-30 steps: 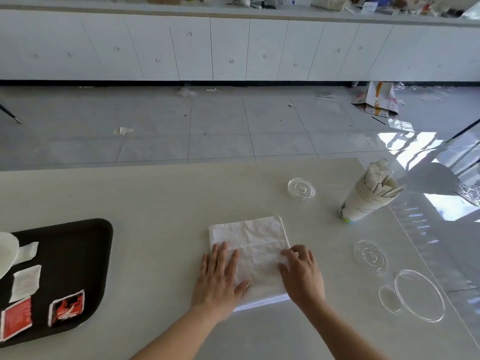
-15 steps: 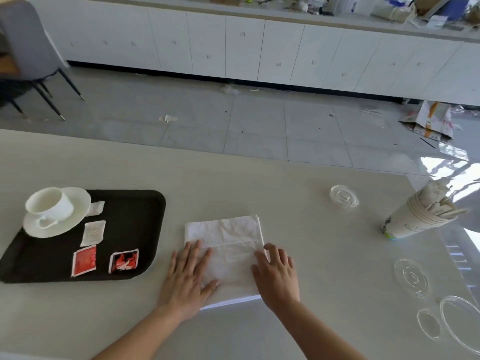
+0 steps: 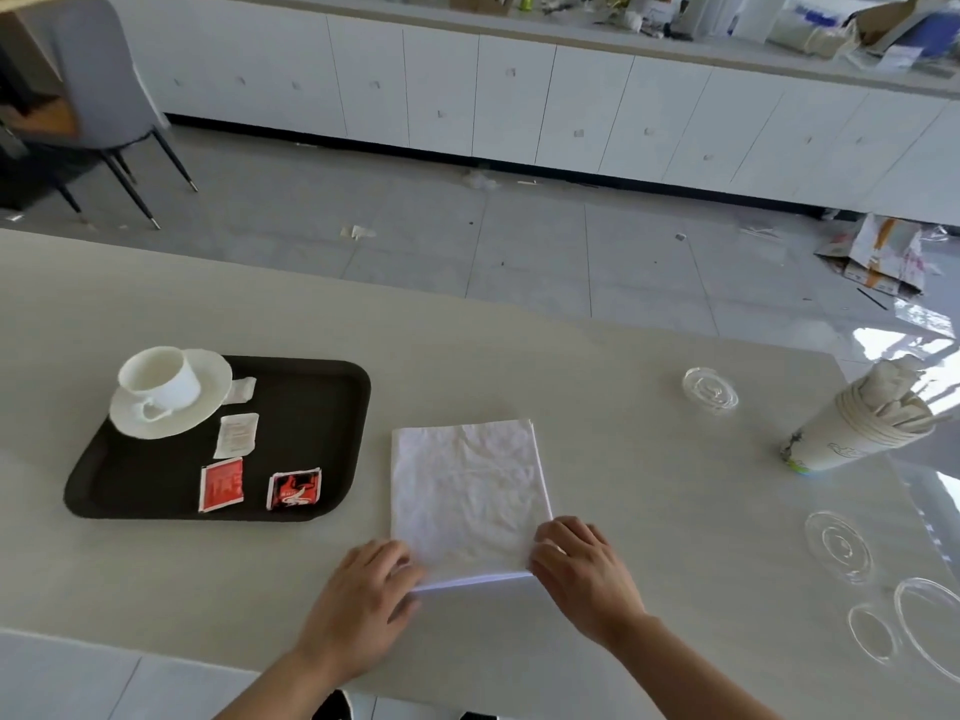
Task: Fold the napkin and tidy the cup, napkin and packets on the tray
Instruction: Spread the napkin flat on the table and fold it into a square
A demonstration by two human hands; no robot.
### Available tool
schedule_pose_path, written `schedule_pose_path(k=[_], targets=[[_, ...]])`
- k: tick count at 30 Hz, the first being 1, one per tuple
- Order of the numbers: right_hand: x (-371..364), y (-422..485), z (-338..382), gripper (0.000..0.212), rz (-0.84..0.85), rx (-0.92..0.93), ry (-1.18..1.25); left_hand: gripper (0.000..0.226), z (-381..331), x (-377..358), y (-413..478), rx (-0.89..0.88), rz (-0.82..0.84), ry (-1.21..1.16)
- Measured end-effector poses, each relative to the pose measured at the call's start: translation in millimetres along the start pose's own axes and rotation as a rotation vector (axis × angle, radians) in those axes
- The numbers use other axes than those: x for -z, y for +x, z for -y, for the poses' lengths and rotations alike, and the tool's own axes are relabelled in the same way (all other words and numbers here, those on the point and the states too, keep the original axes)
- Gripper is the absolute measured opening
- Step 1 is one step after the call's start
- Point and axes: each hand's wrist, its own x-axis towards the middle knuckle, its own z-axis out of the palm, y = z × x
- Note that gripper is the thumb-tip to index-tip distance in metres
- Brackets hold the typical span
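Slid back to napkin's (image 3: 467, 493) near corners: left hand (image 3: 363, 595) and right hand (image 3: 584, 569), flat, gripping nothing. Half-folded; off tray (image 3: 332, 439).

Two bare forearms and hands, seen from the wearer's head.
Left hand (image 3: 363, 595) and right hand (image 3: 584, 569) are uncovered: no gloves, rings, watch or bands show on fingers or wrists. Both forearms are bare along their whole visible length, from the wrists to the lower frame edge, with no sleeve or cuff in sight. Fingers are slender, with short nails where these can be made out. Below the desk edge, between the forearms, a dark shoe (image 3: 335, 709) with a white rim shows in part; its type cannot be told.
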Motion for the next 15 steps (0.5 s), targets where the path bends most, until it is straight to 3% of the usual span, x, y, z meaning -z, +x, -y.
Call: schedule_pose_path(k=[6, 10, 15], targets=[[8, -5, -1, 0.017, 0.099, -0.057, 0.081, 0.013, 0, 6, 10, -0.043, -0.003, 0.148], [16, 0, 1, 0.028, 0.142, -0.082, 0.093, 0.020, -2, 15, 20, 0.037, -0.069, 0.026], [22, 4, 4, 0.012, 0.098, -0.055, 0.094, 0.028, -4, 24, 17, 0.058, -0.103, -0.063]])
